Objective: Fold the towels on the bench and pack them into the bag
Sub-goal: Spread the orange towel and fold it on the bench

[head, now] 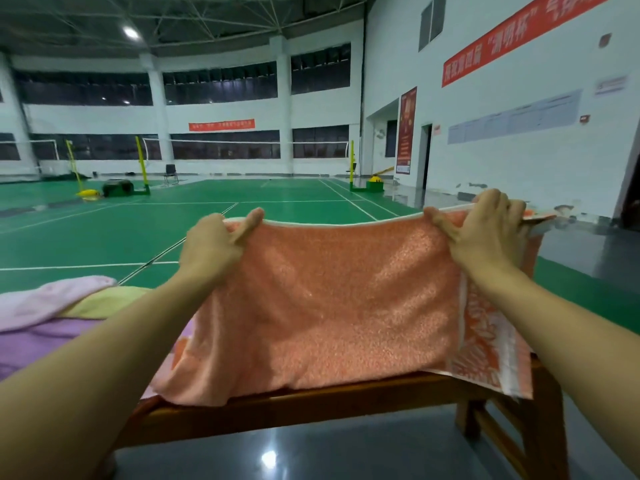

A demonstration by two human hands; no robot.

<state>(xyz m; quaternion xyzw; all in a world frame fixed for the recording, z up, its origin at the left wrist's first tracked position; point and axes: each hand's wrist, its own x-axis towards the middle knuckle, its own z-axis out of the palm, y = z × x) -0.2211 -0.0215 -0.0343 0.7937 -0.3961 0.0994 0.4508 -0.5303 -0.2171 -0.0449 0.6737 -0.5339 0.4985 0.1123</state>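
Head view of a towel held up over a bench. We see the left hand [216,242] pinching the upper edge of an orange terry towel [332,299], thumb laid along the hem on the near side and fingers curled behind the cloth. The right hand [485,230] grasps the same upper edge farther along, thumb pointing inward along the hem and fingers wrapped over the top, where the cloth is bunched. Between the two hands the edge sags slightly and shows a pale border. Below the hands the towel hangs as a broad sheet, and its lower part lies on the seat of a reddish wooden bench [311,407]. Under the right forearm a patterned orange-and-white end band [485,341] of the towel drapes over the bench's near edge. Outward from the left hand, three more towels lie heaped on the bench: a pale pink towel [45,299] on top, a yellow-green towel [100,303] just beside it, and a purple towel [41,344] beneath, nearest us; the orange towel's left lower corner overlaps the purple one. Beyond the hands lies a green badminton court [138,230] with nets on yellow posts [140,161], and a white wall bearing a red banner [519,39] stands past the right hand. We see no bag in this view.
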